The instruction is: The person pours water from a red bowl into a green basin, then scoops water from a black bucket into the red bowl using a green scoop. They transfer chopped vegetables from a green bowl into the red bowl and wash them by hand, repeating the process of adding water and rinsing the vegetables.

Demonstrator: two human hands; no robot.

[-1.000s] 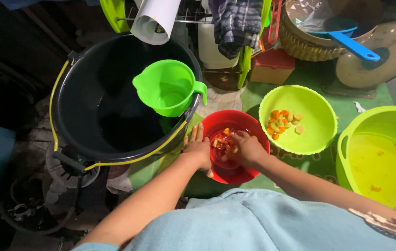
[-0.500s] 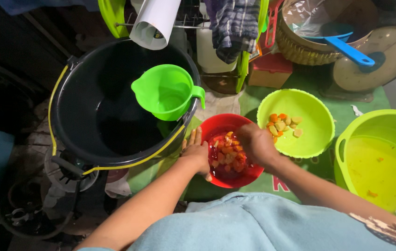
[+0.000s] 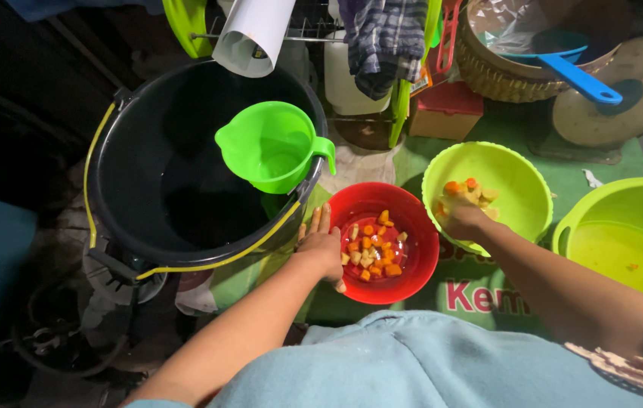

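Green mat (image 3: 412, 155), red bowl (image 3: 416, 283), black bucket (image 3: 140, 189)

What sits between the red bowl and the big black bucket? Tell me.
In the head view, the left hand lies there, resting on the near rim of the red bowl, beside the black bucket wall and its yellow handle.

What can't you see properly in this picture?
Head view, the only one:
- Right hand in the small green bowl: its fingers curl over the pieces, so its grip is unclear.
- Black bucket: inside too dark to see the bottom.
- Big green basin: cut off by the right edge.
- Food pieces in the red bowl, steadied by the left hand: too small to identify.
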